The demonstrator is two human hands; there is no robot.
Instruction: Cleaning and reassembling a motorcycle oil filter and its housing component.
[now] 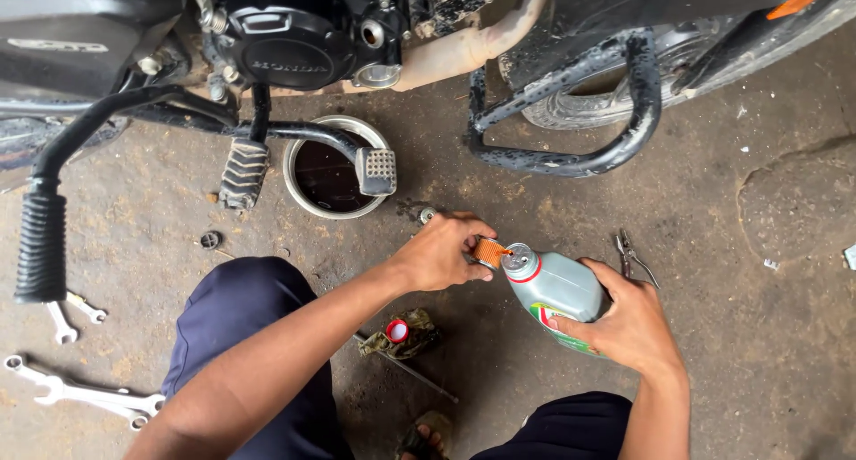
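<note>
While the right hand point(635, 328) wraps around a grey oil bottle point(555, 292) just right of the frame's centre, tilting its open neck to the left, the left hand point(439, 253) pinches a small orange filter point(488, 251) right at that neck, fingers closed on it. Below them a red cap point(398, 331) lies on a dirty rag point(399, 334) between the person's knees. Pliers point(632, 257) rest on the concrete to the right. Higher up, a round drain pan point(333, 168) of dark oil sits under the motorcycle engine point(294, 32). Spanners point(76, 384) lie at lower left.
</note>
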